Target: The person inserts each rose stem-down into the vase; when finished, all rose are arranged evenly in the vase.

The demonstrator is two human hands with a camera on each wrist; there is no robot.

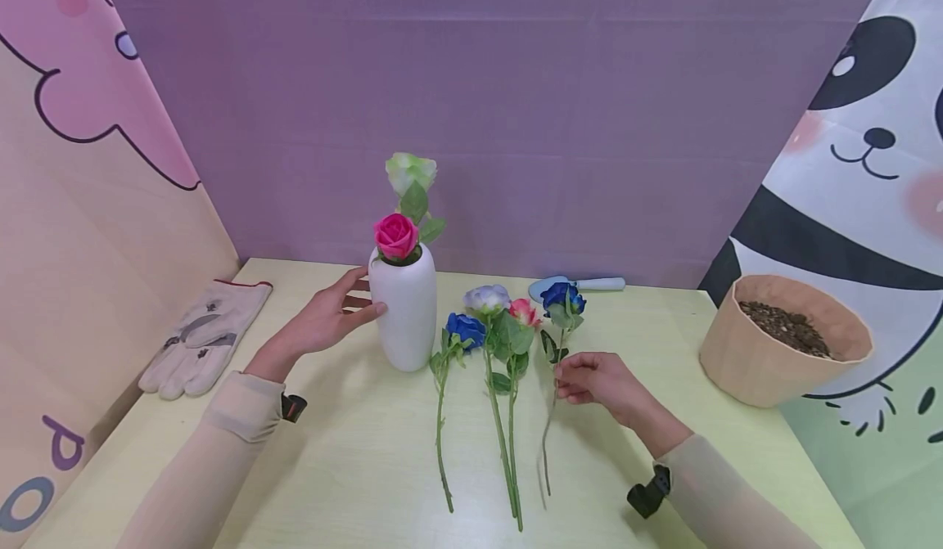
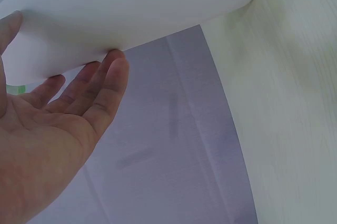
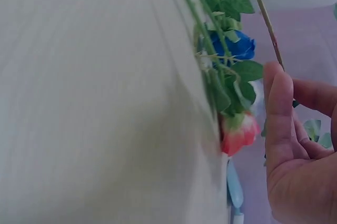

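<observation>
A white vase (image 1: pixel 403 310) stands upright on the pale table (image 1: pixel 354 467) and holds 2 flowers: a pink rose (image 1: pixel 395 236) sitting at its mouth and a taller white-green flower (image 1: pixel 410 173) rising behind it. At the right edge of the table a tan pot (image 1: pixel 766 361) is filled with dark soil (image 1: pixel 787 327). The left hand (image 1: pixel 324 320) rests against the left side of the vase with straight, relaxed fingers (image 2: pixel 108 84) whose tips touch the white wall. The right hand (image 1: pixel 600 379) pinches the thin stem of a blue rose (image 1: pixel 563 297) lying on the table, fingers curled round the stem. Just left of it lie 3 more flowers side by side: another blue one (image 1: pixel 466 328), a pale lilac one (image 1: pixel 486 299) and a small pink-red one (image 1: pixel 524 312). A blue trowel (image 1: pixel 582 285) lies behind them near the purple wall, and a work glove (image 1: pixel 202 336) lies at the far left. Purple letters at the lower left of the side panel are cut off, only an "O" shape (image 1: pixel 29 504) showing clearly.
</observation>
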